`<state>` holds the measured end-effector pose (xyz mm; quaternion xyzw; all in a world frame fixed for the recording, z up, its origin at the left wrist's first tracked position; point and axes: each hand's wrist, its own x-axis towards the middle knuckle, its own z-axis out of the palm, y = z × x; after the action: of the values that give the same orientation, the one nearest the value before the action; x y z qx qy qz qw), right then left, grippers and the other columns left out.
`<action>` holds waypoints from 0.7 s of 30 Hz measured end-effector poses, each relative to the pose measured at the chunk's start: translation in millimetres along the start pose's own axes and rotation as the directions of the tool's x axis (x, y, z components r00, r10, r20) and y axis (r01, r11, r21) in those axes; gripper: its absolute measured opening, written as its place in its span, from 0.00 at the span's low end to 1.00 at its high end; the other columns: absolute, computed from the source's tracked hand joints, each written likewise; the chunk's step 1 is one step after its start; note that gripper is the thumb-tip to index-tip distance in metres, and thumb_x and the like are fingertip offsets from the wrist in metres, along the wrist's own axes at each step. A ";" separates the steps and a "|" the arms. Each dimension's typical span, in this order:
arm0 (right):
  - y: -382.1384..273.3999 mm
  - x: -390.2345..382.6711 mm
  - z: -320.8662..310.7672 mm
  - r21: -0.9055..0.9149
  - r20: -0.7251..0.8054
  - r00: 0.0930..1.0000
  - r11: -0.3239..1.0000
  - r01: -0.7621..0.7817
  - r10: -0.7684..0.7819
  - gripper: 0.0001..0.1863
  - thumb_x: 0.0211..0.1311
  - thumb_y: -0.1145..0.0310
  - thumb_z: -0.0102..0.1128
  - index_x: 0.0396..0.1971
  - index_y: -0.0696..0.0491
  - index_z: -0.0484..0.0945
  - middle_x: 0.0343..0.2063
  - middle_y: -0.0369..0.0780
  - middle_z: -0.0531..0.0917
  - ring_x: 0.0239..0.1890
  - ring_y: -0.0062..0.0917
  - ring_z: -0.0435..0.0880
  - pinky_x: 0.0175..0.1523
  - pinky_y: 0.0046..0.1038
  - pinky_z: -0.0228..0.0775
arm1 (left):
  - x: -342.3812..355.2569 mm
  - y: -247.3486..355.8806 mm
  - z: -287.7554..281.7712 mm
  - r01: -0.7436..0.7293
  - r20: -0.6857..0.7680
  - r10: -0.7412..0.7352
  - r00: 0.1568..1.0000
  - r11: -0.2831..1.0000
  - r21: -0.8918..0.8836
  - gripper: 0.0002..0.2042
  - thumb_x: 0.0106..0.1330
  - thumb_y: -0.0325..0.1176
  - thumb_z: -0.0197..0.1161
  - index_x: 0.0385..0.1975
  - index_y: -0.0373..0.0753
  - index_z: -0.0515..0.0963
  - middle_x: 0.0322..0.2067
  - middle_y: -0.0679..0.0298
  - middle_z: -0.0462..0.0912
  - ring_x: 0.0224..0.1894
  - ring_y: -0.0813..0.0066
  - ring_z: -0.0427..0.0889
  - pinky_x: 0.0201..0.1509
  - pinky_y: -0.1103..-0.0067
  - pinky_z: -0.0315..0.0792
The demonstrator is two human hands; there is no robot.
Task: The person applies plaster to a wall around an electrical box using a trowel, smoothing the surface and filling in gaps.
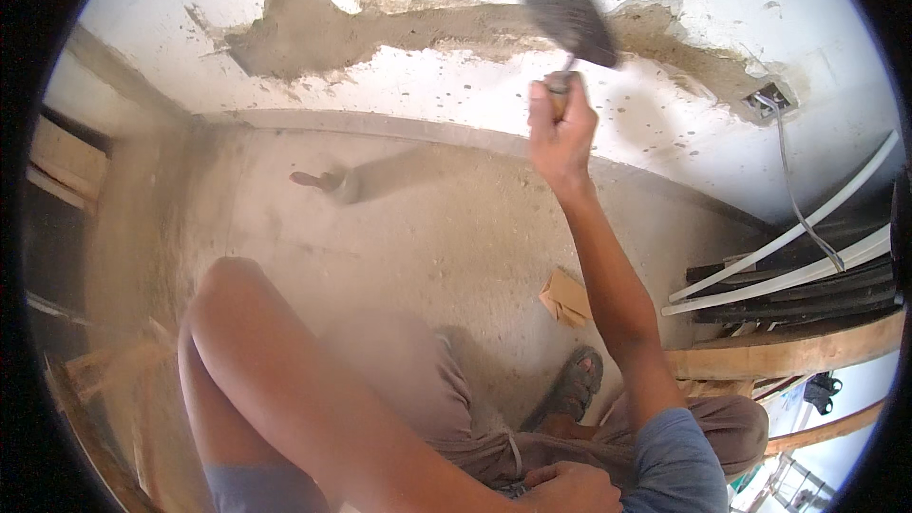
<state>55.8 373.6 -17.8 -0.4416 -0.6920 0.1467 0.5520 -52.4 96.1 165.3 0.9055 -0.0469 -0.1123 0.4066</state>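
Up in front of the white wall (456, 81), my right hand (562, 133) is closed round the handle of a trowel (568, 14). Its dark leaf-shaped blade points upward, slightly smeared by motion, and overlaps a long band of grey-brown mortar (408, 33). Whether the blade touches the wall I cannot tell. My left arm is bent, its elbow out at the left. Low by my lap, my left hand (575, 488) has its fingers curled in; anything inside them is hidden.
A small tool with a brown handle (306, 179) lies on the dusty floor (427, 218). Nearer me is a folded piece of brown cardboard (567, 298). At right, a cable (787, 161) hangs from a wall box (768, 101), above white pipes (788, 218) and a wooden beam (788, 353).
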 end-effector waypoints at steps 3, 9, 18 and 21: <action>-5.6 7.3 5.6 -0.256 0.215 0.948 0.950 -0.177 0.234 0.14 0.70 0.62 0.61 0.33 0.58 0.71 0.16 0.40 0.77 0.19 0.26 0.79 0.25 0.29 0.68 | 0.2 -0.5 -0.6 -0.003 0.020 0.003 1.000 1.000 -0.004 0.11 0.61 0.38 0.59 0.31 0.42 0.89 0.30 0.59 0.89 0.32 0.61 0.88 0.25 0.63 0.78; -6.8 -5.5 7.2 0.035 -0.010 0.998 0.998 -0.061 0.061 0.18 0.71 0.58 0.61 0.32 0.58 0.71 0.15 0.43 0.74 0.18 0.31 0.78 0.26 0.30 0.67 | 0.0 0.3 -3.5 -0.002 0.032 0.002 0.999 1.000 -0.008 0.12 0.61 0.38 0.60 0.31 0.42 0.89 0.30 0.59 0.89 0.32 0.61 0.88 0.25 0.62 0.78; 9.4 -4.6 26.3 -0.023 0.035 0.996 0.996 -0.081 0.082 0.14 0.71 0.62 0.60 0.33 0.57 0.71 0.14 0.37 0.74 0.17 0.21 0.75 0.23 0.25 0.65 | 2.5 3.5 -9.0 0.022 0.083 -0.021 0.996 1.000 -0.014 0.12 0.61 0.38 0.60 0.31 0.42 0.89 0.30 0.59 0.89 0.32 0.60 0.88 0.25 0.62 0.79; 0.8 0.7 29.7 -0.063 0.059 0.998 0.998 -0.009 0.013 0.14 0.71 0.63 0.60 0.33 0.57 0.70 0.14 0.37 0.74 0.17 0.22 0.75 0.24 0.25 0.66 | 3.8 2.0 -6.2 0.039 0.041 -0.037 0.998 0.999 -0.038 0.12 0.61 0.38 0.59 0.30 0.42 0.89 0.30 0.59 0.89 0.33 0.60 0.88 0.26 0.63 0.79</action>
<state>29.7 383.0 -28.2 -0.4579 -0.7099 0.1408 0.5163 -47.2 98.7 170.1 0.8956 -0.0356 -0.1393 0.4209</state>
